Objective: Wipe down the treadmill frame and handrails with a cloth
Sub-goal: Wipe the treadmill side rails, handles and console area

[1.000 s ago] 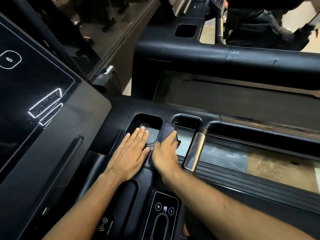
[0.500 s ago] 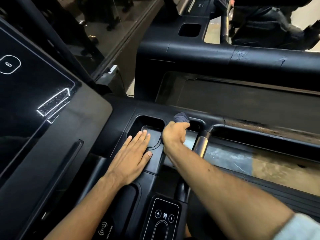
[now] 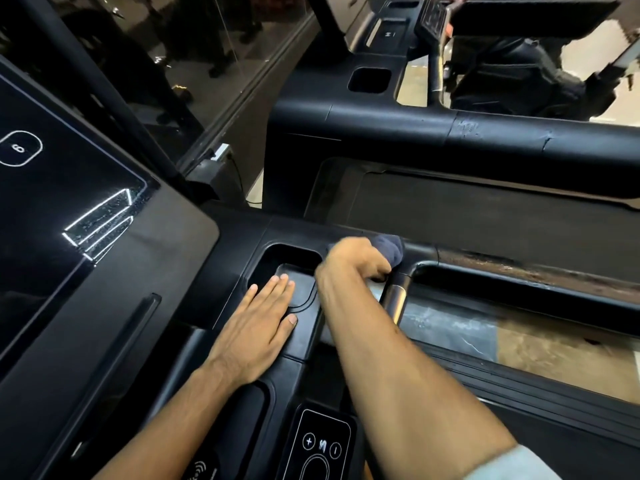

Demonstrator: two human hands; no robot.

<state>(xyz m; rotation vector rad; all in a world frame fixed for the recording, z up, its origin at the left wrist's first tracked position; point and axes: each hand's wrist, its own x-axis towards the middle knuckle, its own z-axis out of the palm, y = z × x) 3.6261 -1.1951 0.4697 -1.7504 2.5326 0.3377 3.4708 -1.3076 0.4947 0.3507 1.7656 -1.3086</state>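
1. The right hand [image 3: 356, 263], fingers curled round the dark cloth [image 3: 390, 249], has moved from beside the left hand out to the far rim of the treadmill frame [image 3: 298, 230], just left of the handrail [image 3: 396, 297] joint.
2. The left hand [image 3: 258, 322] has stayed put, flat with straight fingers, pressing on the near edge of the tray recess [image 3: 277, 258] and holding nothing.
3. The hands are now apart. The wipe seems to be leaving the console for the rim, with the handrail likely next.
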